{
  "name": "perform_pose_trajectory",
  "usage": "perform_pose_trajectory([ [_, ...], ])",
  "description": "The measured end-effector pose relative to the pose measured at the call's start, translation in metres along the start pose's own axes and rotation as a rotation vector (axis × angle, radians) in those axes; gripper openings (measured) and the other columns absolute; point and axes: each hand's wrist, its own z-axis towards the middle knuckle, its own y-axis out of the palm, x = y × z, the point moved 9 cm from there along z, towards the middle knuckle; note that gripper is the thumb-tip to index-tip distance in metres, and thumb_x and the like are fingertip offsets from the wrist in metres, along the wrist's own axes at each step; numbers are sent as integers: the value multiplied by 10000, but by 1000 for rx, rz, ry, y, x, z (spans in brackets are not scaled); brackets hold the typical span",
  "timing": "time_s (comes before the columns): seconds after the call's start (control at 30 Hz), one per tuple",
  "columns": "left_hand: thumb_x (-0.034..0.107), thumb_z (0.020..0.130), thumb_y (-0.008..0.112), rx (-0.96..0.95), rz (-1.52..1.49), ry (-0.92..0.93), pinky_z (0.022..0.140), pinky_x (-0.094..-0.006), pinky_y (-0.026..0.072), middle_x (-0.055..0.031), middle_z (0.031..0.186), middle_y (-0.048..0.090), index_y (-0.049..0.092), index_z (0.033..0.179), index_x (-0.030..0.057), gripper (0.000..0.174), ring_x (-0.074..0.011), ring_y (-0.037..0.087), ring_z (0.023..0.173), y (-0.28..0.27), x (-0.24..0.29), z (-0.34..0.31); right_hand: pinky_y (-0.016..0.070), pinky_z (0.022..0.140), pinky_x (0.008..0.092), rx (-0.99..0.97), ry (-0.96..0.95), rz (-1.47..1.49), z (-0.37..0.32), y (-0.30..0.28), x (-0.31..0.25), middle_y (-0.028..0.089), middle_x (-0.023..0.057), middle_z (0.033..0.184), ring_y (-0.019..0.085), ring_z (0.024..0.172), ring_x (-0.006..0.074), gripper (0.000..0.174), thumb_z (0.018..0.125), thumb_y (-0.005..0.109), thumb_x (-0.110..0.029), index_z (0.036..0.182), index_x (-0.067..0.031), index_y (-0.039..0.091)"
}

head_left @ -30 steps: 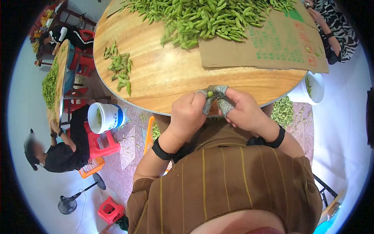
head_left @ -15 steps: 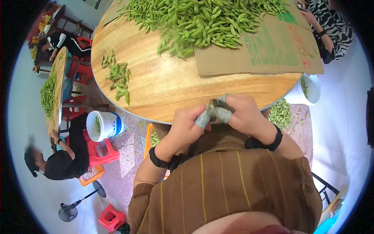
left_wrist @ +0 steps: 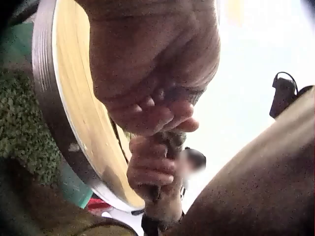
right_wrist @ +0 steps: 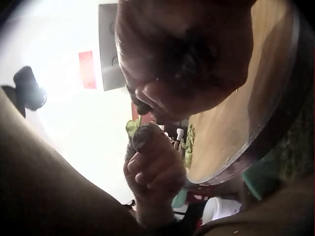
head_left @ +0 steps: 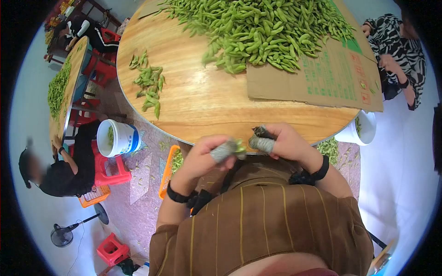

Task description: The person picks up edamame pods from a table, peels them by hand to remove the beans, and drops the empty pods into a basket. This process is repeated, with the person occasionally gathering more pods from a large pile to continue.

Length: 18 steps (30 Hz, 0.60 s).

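My left hand (head_left: 209, 152) pinches a green soybean pod (head_left: 240, 146) between taped finger and thumb, above the table's near edge. In the right wrist view the pod (right_wrist: 132, 127) pokes out past the left hand's taped fingertip. A short gap away, my right hand (head_left: 289, 143) has its fingers curled, with grey tape wrapped round thumb and forefinger. Nothing shows between its fingertips; its palm is dark in the right wrist view. A large heap of soybean pods (head_left: 271, 34) covers the far side of the round wooden table (head_left: 198, 103).
Flattened cardboard (head_left: 308, 83) lies at the right. Some loose pods (head_left: 149, 83) lie at the table's left. White buckets (head_left: 110, 138) stand low on both sides, with an orange crate (head_left: 168, 177) by the left leg. Several people sit around.
My hands were together, working on a pod between the taped fingertips; now they are apart. The left has drawn away leftward with the pod. The head view has shifted slightly.
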Motion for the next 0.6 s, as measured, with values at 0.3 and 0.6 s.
perform_pose_trajectory([
  [0.3,112,816,649,758,830,-107,561,-332,490,-96,717,635,605,926,28,146,-242,628,645,-133,-44,-120,482,687,430,88,-590,-1013,10,18,-54,609,152,823,591,785,343,162,806,623,-189,882,-46,627],
  [0.6,227,797,665,681,1273,-397,770,-482,479,-218,970,619,605,1056,46,322,-398,602,890,-118,-69,-137,529,688,448,864,-489,-1437,133,-98,-177,643,194,871,642,816,353,342,833,630,-350,938,-25,614],
])
